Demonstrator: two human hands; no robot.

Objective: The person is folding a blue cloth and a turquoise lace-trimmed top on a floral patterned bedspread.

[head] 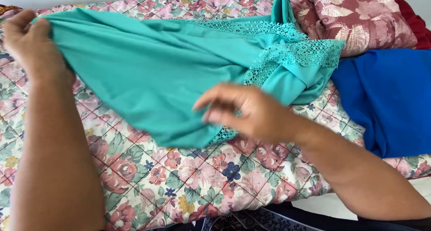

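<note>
Holding: left hand [29, 38] pinches a corner of the teal garment [152, 74], lifted over the quilted floral bedspread [179, 181]
Right hand [244, 112]: blurry, fingers loosely spread at the lace hem, can't tell if it grips
Tip: I'd keep that corner taut and smooth outward
Fabric: soft, drapey, lace trim [301, 53]
Nearby: blue cloth [386, 96], red brocade cushion [359, 15]

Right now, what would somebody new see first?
The big teal cloth with lace trim, stretched across the middle. The left hand pinches its corner at far left, and the blurred right hand hovers over its lace edge. A bright blue cloth lies at right on the flowered quilt.
</note>
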